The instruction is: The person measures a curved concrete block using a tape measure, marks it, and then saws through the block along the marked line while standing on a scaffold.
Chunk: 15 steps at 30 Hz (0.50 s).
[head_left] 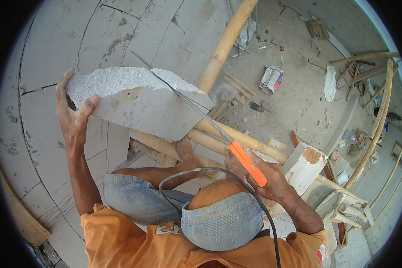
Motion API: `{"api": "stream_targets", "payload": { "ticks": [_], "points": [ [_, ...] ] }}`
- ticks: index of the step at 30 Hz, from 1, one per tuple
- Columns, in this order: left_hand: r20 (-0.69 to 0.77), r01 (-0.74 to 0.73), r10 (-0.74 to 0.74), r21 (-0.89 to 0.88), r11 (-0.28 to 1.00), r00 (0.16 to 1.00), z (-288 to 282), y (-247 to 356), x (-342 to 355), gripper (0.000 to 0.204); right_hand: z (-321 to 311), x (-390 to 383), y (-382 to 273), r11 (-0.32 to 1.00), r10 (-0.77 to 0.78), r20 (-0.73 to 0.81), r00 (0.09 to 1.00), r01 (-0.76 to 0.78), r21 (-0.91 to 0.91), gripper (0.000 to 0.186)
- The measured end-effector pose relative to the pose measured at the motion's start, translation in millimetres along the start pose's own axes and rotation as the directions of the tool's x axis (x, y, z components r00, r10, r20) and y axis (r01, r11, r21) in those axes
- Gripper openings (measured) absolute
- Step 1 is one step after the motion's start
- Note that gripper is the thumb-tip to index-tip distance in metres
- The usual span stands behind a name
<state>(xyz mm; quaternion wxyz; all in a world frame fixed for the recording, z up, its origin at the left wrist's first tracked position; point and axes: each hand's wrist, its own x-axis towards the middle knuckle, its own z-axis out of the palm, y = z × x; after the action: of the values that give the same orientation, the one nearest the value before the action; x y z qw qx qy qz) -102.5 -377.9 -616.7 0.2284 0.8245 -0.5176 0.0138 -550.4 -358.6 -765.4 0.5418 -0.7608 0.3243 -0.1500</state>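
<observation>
A left hand point(74, 105) gripped a gray block point(140, 109), and a saw point(215, 127) sat in a right hand point(270, 176).
The left thumb and fingers pinched the block's left end. The block was in front of the bent legs point(222, 221), with one rough, bumpy side. The saw's thin blade crossed its right part; I could not tell if it went in. The right fingers curled around the orange handle point(247, 161). Next came a white block point(309, 166).
</observation>
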Motion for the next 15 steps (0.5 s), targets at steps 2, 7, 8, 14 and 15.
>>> {"api": "stream_targets", "payload": {
  "ticks": [2,7,8,14,15],
  "points": [
    [0.09,0.011,-0.016,0.051,0.999,0.996,-17.1,-2.0,10.4,0.098,-1.8,2.3,-0.7,1.0,-0.004,0.033,0.999,0.004,0.008,0.069],
    [0.466,-0.317,0.09,0.437,0.842,0.88,-29.2,5.1,44.8,0.098,-4.1,11.9,2.1,0.998,-0.057,0.051,0.997,0.057,-0.003,0.068],
    [0.461,-0.308,0.08,0.445,0.841,0.884,-32.4,14.1,53.8,0.098,-5.9,13.2,1.9,0.999,-0.05,0.058,0.997,0.05,0.006,0.067],
    [0.743,-0.421,-0.201,0.555,0.717,0.639,3.1,37.1,57.1,0.1,-8.4,20.6,-6.9,1.0,-0.009,0.111,0.994,0.009,0.003,0.064],
    [0.758,-0.477,-0.099,0.501,0.723,0.645,7.0,29.9,55.7,0.099,-7.4,20.8,-9.4,1.0,0.017,0.106,0.994,-0.017,0.004,0.063]
  ]
}}
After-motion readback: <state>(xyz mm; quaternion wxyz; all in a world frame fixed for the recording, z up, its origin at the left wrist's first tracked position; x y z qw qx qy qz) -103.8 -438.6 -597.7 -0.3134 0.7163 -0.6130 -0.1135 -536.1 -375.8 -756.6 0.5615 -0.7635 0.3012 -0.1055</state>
